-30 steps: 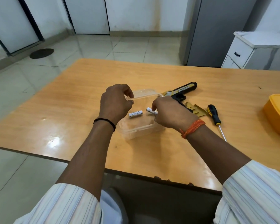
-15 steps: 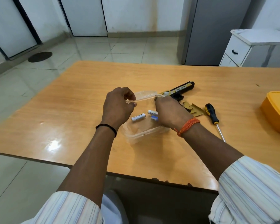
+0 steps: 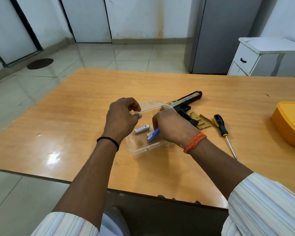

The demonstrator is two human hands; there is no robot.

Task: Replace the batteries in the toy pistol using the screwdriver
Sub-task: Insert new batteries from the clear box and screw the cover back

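While the toy pistol [image 3: 186,104] is lying on the worktop [image 3: 75,116] with its gold battery cover [image 3: 202,120] off beside it, your left hand [image 3: 121,116] is pinching the clear tub's lid [image 3: 150,106] open and your right hand [image 3: 172,126] is gripping a blue battery [image 3: 154,134] inside the tub [image 3: 143,149], near a white battery [image 3: 142,128]. The screwdriver [image 3: 222,131] is lying idle just beyond the cover; judging by this, fitting cells and screwing the cover back are still waiting.

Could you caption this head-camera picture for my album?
Right hand lifts a blue battery from a clear box held by the left hand.
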